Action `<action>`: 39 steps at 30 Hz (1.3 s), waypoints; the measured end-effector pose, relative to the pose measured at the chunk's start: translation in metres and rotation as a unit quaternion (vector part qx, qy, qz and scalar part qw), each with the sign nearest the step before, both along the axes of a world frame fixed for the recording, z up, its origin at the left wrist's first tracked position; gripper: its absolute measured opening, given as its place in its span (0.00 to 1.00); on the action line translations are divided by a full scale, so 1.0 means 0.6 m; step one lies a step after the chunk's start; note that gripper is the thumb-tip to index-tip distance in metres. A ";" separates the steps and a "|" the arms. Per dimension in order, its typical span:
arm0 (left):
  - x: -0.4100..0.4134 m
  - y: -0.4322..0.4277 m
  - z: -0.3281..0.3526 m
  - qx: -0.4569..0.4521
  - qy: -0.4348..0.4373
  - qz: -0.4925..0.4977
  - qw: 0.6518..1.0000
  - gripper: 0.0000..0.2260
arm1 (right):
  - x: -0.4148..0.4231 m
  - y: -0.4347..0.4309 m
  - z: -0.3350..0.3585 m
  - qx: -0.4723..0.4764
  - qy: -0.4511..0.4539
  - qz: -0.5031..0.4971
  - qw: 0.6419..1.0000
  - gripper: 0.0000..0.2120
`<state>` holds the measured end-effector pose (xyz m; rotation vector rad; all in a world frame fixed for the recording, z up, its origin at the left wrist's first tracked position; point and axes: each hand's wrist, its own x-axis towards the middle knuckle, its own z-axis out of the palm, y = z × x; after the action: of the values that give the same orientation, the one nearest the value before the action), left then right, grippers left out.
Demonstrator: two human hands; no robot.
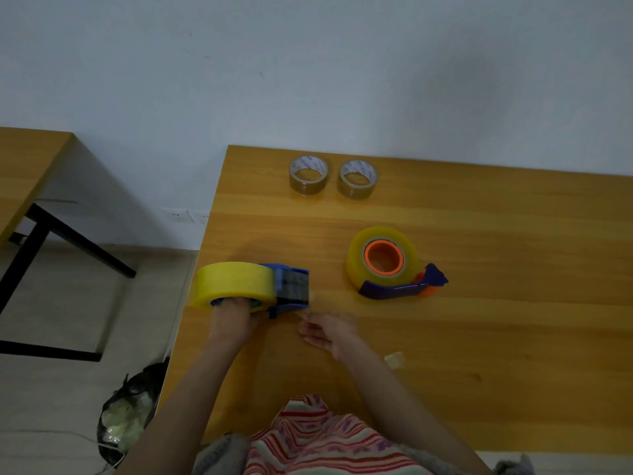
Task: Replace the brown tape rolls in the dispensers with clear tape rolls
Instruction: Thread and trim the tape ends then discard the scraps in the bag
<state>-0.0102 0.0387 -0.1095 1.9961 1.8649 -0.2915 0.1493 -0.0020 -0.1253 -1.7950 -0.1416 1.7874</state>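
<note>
Wooden worktop (479, 303), lit dim, edge running down past the left hand.

Blue dispenser (291, 289) at the worktop's left edge, loaded with a yellowish clear tape roll (236, 281). Left hand (233, 320) grips it from below, fingers curled up into the roll's core.

Second dispenser (404, 287), blue with orange hub, lies flat well beyond and to the right of the right hand, also carrying a clear roll (382, 258).

Right hand (327, 332) just right of the first dispenser's mouth, fingertips pressed together on what looks like a thin tape end; blurred, so the pinch is uncertain.

Two brown tape rolls (310, 174), side by side, far beyond both hands near the wall.

Small crumpled tape scrap (394, 358) just right of the right forearm.

Black bag (126, 416) on the floor, left of the left arm.
</note>
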 end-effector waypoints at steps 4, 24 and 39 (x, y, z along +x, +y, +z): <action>0.006 -0.002 -0.005 -0.002 0.027 -0.021 0.999 0.11 | 0.025 0.003 0.010 -0.021 0.030 0.005 0.999 0.04; 0.023 -0.003 0.004 0.073 0.130 -0.117 0.982 0.17 | 0.104 -0.041 0.042 0.104 0.014 -0.050 0.993 0.03; 0.039 0.050 0.029 0.132 0.096 -0.141 0.976 0.21 | 0.115 -0.056 0.053 0.125 0.036 -0.076 0.989 0.06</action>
<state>0.0135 0.0687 -0.0919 2.5015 1.8075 -0.3415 0.2184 -0.0357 -0.0936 -1.5204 -0.1869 1.6455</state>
